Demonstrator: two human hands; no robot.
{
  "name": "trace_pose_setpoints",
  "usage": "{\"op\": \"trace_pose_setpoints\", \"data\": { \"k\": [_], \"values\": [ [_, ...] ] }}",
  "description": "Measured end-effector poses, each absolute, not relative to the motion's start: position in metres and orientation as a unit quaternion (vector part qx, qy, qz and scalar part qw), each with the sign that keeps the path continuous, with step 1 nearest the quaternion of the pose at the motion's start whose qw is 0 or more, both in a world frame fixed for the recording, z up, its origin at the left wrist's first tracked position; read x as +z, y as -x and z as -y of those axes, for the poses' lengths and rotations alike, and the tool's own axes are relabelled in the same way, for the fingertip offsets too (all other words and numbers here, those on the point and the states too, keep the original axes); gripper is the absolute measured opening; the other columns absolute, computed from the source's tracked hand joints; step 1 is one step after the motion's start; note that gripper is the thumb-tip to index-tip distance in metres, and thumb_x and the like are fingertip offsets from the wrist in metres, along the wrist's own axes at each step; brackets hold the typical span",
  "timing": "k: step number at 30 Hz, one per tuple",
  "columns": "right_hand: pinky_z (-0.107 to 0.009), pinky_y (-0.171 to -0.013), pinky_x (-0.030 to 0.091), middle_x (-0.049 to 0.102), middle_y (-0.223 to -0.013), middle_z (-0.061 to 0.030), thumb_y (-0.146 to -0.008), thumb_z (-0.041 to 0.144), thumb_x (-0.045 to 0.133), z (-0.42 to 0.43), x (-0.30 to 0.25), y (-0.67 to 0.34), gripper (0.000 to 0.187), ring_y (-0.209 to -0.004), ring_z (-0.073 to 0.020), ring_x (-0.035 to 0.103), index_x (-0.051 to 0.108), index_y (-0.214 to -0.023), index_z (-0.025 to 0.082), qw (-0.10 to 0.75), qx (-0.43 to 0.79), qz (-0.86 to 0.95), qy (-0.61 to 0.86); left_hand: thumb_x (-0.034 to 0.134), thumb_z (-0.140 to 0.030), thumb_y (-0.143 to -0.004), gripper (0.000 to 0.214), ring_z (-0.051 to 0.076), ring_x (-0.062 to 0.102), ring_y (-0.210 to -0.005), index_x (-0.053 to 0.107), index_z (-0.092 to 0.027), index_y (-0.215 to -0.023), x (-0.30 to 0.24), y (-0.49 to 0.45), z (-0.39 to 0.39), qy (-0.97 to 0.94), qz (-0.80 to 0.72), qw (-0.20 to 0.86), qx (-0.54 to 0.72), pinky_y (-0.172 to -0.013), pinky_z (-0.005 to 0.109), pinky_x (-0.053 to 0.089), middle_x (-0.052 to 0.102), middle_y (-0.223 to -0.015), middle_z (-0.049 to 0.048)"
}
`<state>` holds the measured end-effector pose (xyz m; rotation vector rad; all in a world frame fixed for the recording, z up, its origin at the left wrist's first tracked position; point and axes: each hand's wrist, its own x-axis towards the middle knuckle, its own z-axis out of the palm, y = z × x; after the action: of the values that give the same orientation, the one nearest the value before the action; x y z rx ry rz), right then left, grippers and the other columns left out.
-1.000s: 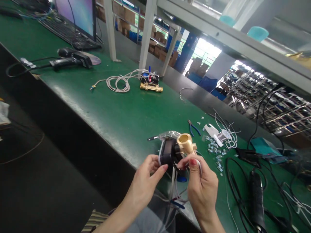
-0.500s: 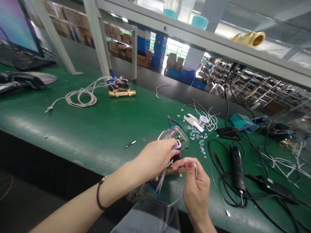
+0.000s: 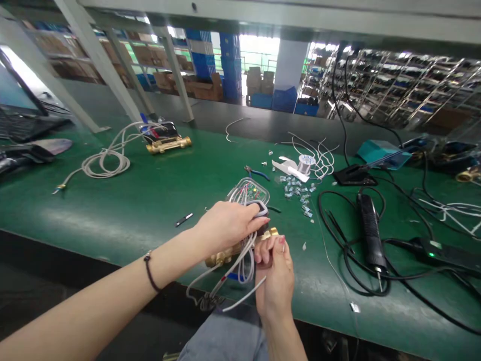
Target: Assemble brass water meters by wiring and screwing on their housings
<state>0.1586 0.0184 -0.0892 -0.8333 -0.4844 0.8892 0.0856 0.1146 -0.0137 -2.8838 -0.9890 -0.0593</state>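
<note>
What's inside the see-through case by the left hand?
Inside the see-through case are pale wires and what looks like a green circuit board with small coloured parts. The left hand hides some of the near side, so I can't see everything there.

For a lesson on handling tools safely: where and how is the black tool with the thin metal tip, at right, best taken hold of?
Probably mid-barrel, from above: the black tool's barrel is long and lies flat on the green table. Keep off the metal tip, which points toward the near edge, and the black cable looping around.
</note>
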Motion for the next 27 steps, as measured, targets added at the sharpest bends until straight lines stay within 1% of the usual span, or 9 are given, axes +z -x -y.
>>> {"op": "trace_pose_setpoints", "data": {
  "k": [3,6,10,12,16,18,20,23,27],
  "values": [
    [-0.022,-0.052,0.033,0.032,-0.058,0.0063,-0.095,0.046,0.032,-0.013,-0.095,-0.154,0.037,-0.053,-0.0092,0.033,0.037,-0.069,0.021,0.769,0.408,0.254,0.422,0.029,-0.053,-0.093,0.047,0.021,0.064,-0.061,0.061,-0.020,-0.085,-0.016,-0.089,-0.114,0.937,0.345,0.057,-0.014,-0.053,0.026,0.040,0.068,-0.070,0.0061],
    [-0.023,-0.052,0.031,0.040,-0.061,0.0044,-0.096,0.041,0.031,-0.003,-0.097,-0.152,0.035,-0.055,-0.0092,0.037,0.043,-0.071,0.020,0.729,0.360,0.323,0.485,0.030,-0.055,-0.093,0.049,0.020,0.063,-0.063,0.061,-0.019,-0.079,-0.017,-0.095,-0.112,0.940,0.334,0.064,-0.010,-0.053,0.024,0.037,0.066,-0.070,0.0059],
    [-0.023,-0.055,0.031,0.045,-0.064,0.0031,-0.097,0.035,0.032,0.006,-0.097,-0.156,0.033,-0.059,-0.0099,0.043,0.046,-0.072,0.020,0.688,0.331,0.395,0.511,0.030,-0.053,-0.093,0.048,0.017,0.061,-0.064,0.060,-0.019,-0.076,-0.017,-0.100,-0.112,0.943,0.321,0.089,0.012,-0.053,0.023,0.035,0.065,-0.069,0.0043],
    [-0.024,-0.057,0.032,0.047,-0.065,0.0026,-0.097,0.034,0.031,0.006,-0.097,-0.158,0.032,-0.060,-0.0103,0.045,0.046,-0.072,0.020,0.686,0.332,0.398,0.510,0.030,-0.052,-0.093,0.048,0.016,0.060,-0.064,0.059,-0.019,-0.075,-0.016,-0.101,-0.113,0.945,0.311,0.099,0.032,-0.055,0.023,0.035,0.065,-0.068,0.0035],
    [-0.023,-0.058,0.035,0.048,-0.062,0.0029,-0.097,0.035,0.030,0.007,-0.101,-0.161,0.035,-0.059,-0.0101,0.047,0.046,-0.070,0.020,0.714,0.351,0.365,0.484,0.030,-0.051,-0.093,0.048,0.016,0.059,-0.063,0.060,-0.019,-0.074,-0.014,-0.108,-0.112,0.951,0.289,0.098,0.048,-0.055,0.023,0.034,0.065,-0.067,0.0035],
    [-0.023,-0.059,0.035,0.050,-0.062,0.0026,-0.097,0.035,0.030,0.008,-0.101,-0.163,0.035,-0.059,-0.0101,0.048,0.046,-0.069,0.020,0.713,0.354,0.368,0.479,0.030,-0.052,-0.092,0.050,0.017,0.059,-0.060,0.062,-0.018,-0.072,-0.014,-0.115,-0.108,0.942,0.314,0.112,0.043,-0.053,0.025,0.031,0.066,-0.066,0.0051],
    [-0.023,-0.057,0.034,0.048,-0.061,0.0031,-0.097,0.036,0.030,0.009,-0.100,-0.165,0.036,-0.058,-0.0099,0.046,0.045,-0.069,0.020,0.705,0.351,0.374,0.490,0.030,-0.056,-0.091,0.055,0.019,0.060,-0.059,0.063,-0.018,-0.069,-0.015,-0.122,-0.103,0.930,0.342,0.130,0.034,-0.051,0.025,0.029,0.067,-0.066,0.0067],
    [-0.022,-0.056,0.031,0.045,-0.061,0.0040,-0.097,0.037,0.030,0.009,-0.094,-0.166,0.035,-0.057,-0.0095,0.043,0.042,-0.069,0.020,0.701,0.326,0.370,0.516,0.031,-0.062,-0.088,0.060,0.018,0.059,-0.060,0.066,-0.018,-0.068,-0.018,-0.130,-0.097,0.925,0.359,0.123,0.013,-0.052,0.025,0.029,0.066,-0.065,0.0063],
    [-0.023,-0.057,0.029,0.046,-0.062,0.0041,-0.097,0.036,0.031,0.007,-0.088,-0.166,0.033,-0.058,-0.0093,0.042,0.042,-0.070,0.020,0.695,0.262,0.404,0.534,0.029,-0.067,-0.086,0.067,0.018,0.056,-0.060,0.069,-0.017,-0.067,-0.022,-0.133,-0.096,0.916,0.389,0.098,-0.024,-0.055,0.026,0.032,0.061,-0.059,0.0058]
  ]
}}
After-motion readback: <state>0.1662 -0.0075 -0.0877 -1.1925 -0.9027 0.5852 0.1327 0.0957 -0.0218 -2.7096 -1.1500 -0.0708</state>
